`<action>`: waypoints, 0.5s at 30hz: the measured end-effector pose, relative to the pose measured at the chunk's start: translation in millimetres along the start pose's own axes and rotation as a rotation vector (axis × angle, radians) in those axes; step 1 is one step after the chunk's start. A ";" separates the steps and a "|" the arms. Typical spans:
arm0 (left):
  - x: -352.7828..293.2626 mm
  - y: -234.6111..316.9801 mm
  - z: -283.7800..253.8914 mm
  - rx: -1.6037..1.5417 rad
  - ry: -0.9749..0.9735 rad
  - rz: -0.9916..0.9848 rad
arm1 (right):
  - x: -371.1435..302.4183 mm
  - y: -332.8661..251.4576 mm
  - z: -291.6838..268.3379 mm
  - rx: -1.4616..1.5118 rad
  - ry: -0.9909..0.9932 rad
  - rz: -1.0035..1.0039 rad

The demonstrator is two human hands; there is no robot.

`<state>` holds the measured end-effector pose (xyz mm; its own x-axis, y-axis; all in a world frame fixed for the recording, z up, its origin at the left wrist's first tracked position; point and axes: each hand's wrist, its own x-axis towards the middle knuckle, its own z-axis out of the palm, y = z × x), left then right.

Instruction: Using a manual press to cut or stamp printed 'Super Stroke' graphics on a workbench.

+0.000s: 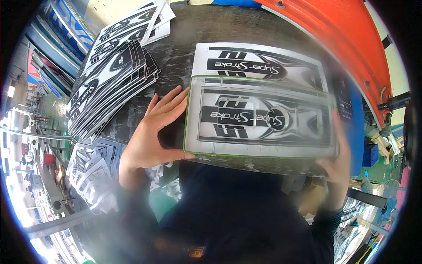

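Observation:
I hold a flat, clear rectangular plate with a green rim (263,115) level over the dark worktable (211,31). A black, grey and white decal sheet shows through it. My left hand (151,132) grips its left edge, thumb under the lower corner and fingers spread along the side. My right hand (338,163) grips the lower right corner; that side of the picture is blurred. A second matching decal sheet (263,61) lies flat on the table just beyond the plate.
A fanned stack of the same decal sheets (112,83) covers the table's left part. Cut-out backing scraps (94,171) hang below it. An orange curved panel (347,39) rises at the far right, with a blue object (357,132) beside my right hand.

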<state>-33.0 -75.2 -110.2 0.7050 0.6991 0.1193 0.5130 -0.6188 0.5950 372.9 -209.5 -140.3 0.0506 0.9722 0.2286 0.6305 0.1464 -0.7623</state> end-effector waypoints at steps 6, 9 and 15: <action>-1.1 1.1 0.3 -0.005 0.005 -0.004 | -0.2 -0.7 1.3 0.052 0.005 0.004; -1.7 0.8 0.6 -0.004 0.010 0.010 | 1.1 -2.8 1.5 0.040 0.004 0.000; -2.1 3.7 1.3 0.042 0.001 0.025 | -1.2 -6.6 -4.5 -0.017 -0.012 -0.027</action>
<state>-32.0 -79.4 -109.3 0.7171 0.6838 0.1348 0.5153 -0.6505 0.5579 372.1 -212.5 -132.8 0.0236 0.9701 0.2415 0.6447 0.1698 -0.7453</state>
